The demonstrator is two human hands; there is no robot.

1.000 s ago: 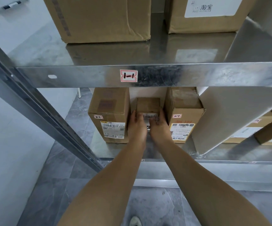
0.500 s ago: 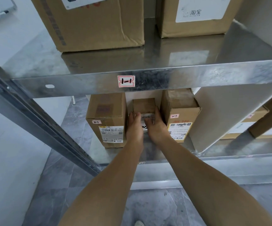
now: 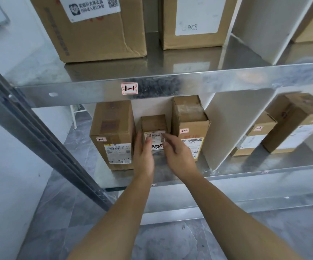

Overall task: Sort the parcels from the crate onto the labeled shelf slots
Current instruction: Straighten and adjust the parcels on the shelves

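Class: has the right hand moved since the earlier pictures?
Yes. The right hand has drawn back from the small box toward the shelf edge; only its fingertips are now by the label.

Brown parcel [image 3: 153, 122], white label [image 3: 154, 140] w/ black barcode, silver shelf [image 3: 227, 79], grey marbled floor [image 3: 170, 241]

I log small parcel [image 3: 153, 122] on lower shelf [image 3: 255, 164], between left parcel [image 3: 112, 136] and right parcel [image 3: 189, 126]; divider [image 3: 232, 124] further right.
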